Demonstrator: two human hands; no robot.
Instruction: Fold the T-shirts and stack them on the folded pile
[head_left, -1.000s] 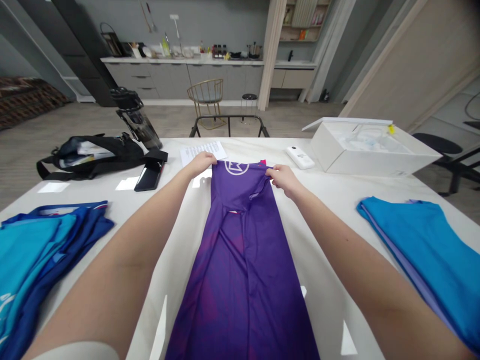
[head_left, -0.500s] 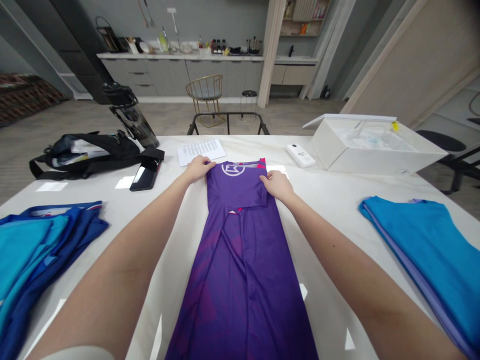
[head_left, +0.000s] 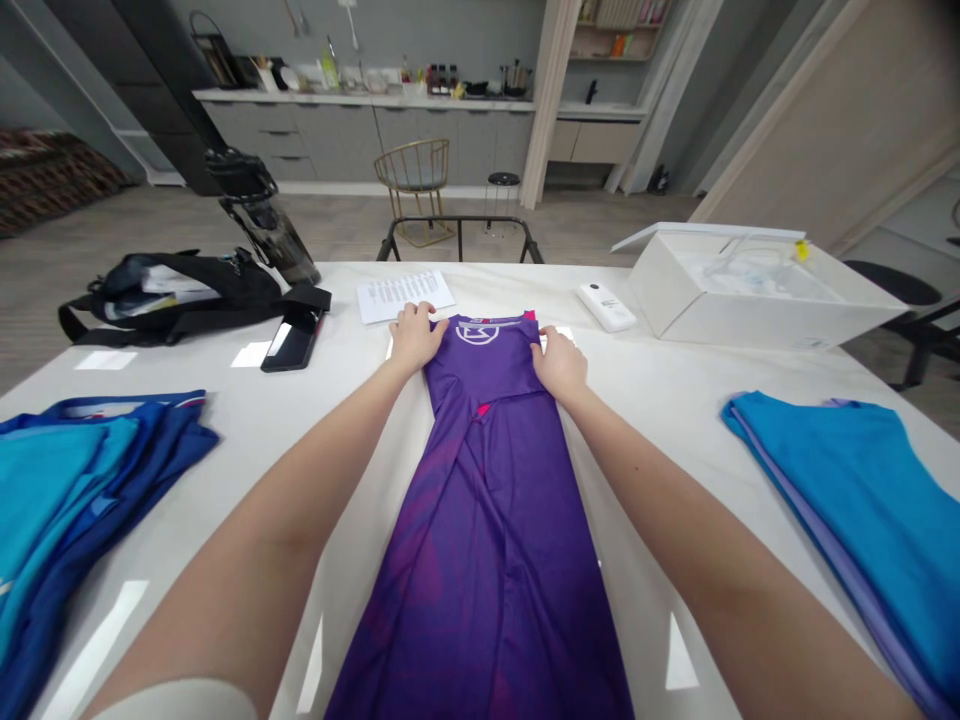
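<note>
Two hands, left (head_left: 412,338) and right (head_left: 561,365), on purple jersey (head_left: 480,520), top now narrower

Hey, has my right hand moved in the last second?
Yes, your right hand has shifted left and slightly toward you, judged against the white handheld device beyond it.

On your table: one purple garment (head_left: 480,520), two stacks of blue clothing (head_left: 82,480).
You have two hands, left hand (head_left: 414,338) and right hand (head_left: 560,365), plus one paper sheet (head_left: 405,297), one phone (head_left: 292,340), one black bag (head_left: 172,293), one white box (head_left: 750,322), one white device (head_left: 606,307).
</note>
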